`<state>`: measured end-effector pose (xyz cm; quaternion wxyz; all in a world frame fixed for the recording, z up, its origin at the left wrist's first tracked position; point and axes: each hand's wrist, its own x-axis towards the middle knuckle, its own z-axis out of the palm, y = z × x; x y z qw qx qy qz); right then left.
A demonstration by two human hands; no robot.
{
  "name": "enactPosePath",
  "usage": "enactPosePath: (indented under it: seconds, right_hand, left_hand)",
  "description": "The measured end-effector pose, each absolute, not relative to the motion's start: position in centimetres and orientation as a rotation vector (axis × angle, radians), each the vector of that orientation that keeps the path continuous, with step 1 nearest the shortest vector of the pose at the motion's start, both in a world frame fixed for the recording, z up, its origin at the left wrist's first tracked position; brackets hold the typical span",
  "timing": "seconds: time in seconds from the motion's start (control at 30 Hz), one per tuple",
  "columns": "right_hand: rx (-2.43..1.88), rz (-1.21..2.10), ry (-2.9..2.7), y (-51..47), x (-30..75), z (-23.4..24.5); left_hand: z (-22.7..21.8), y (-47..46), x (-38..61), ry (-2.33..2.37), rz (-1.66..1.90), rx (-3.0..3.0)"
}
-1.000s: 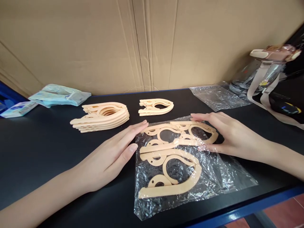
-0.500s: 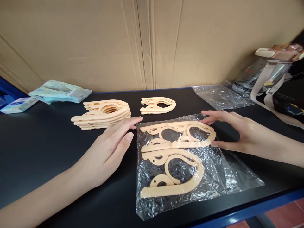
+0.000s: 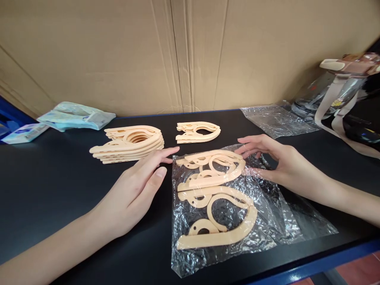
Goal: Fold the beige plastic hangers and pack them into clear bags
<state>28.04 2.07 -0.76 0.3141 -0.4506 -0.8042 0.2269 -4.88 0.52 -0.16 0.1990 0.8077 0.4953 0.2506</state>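
Observation:
Two layers of beige folding hangers lie in a clear plastic bag [image 3: 267,221] on the black tabletop. In the bag's near half is one folded hanger [image 3: 218,239]; in its far half another folded hanger [image 3: 216,180] overlaps one beneath it. My right hand [image 3: 270,158] grips the curved end of the upper far hanger, thumb on the near side, fingers on the far side, partly under the film. My left hand [image 3: 139,190] rests open at the bag's left edge, fingers stretched out. Just beyond it stands a stack of folded hangers [image 3: 130,144].
A separate folded hanger [image 3: 198,132] lies behind the bag. Another clear bag [image 3: 267,118] is at the back right, beside a transparent bottle [image 3: 341,91] with a strap. Light blue packs [image 3: 74,116] lie at the back left. Cardboard [image 3: 118,55] stands behind the table.
My right hand has moved left, sliding the upper far hanger deeper into the bag, so that it now overlaps the one there. My left hand has stayed almost still.

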Motion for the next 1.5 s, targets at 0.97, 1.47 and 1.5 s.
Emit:
enactPosePath:
  seconds: [0.97, 1.47, 1.5]
  right_hand:
    - [-1.154, 0.91, -2.02, 2.8, 26.6, -1.0]
    - [-1.159, 0.696, -2.135, 2.2, 26.3, -1.2]
    - [-1.153, 0.682, -2.143, 2.2, 26.3, -1.1]
  left_hand:
    - [0.2, 0.3, -4.5, 1.317, 0.806, 1.992]
    - [0.2, 0.3, -4.4, 1.315, 0.787, 2.017]
    - [0.3, 0.3, -4.4, 1.322, 0.784, 2.017]
